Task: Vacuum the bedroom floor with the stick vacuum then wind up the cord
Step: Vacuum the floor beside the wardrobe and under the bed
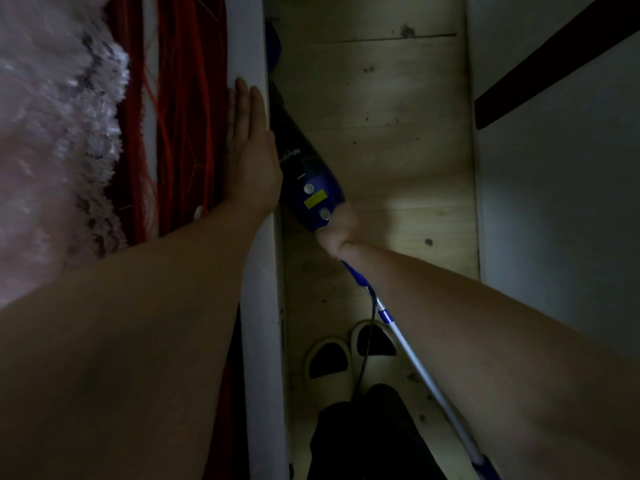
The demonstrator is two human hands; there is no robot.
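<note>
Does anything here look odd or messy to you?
Yes. Dark specks and smudges litter the wooden floor. The cord trails over the slippers, where it could snag. The vacuum runs close along the bed edge, which the left hand braces.

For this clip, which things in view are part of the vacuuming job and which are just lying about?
Part of the job:
- vacuum, gripped by the right hand
- cord, hanging loose from the vacuum
- floor, with dark specks on it

Lying about:
- slippers on the floor
- bed frame, under the flat left hand
- fluffy blanket and red cover
</note>
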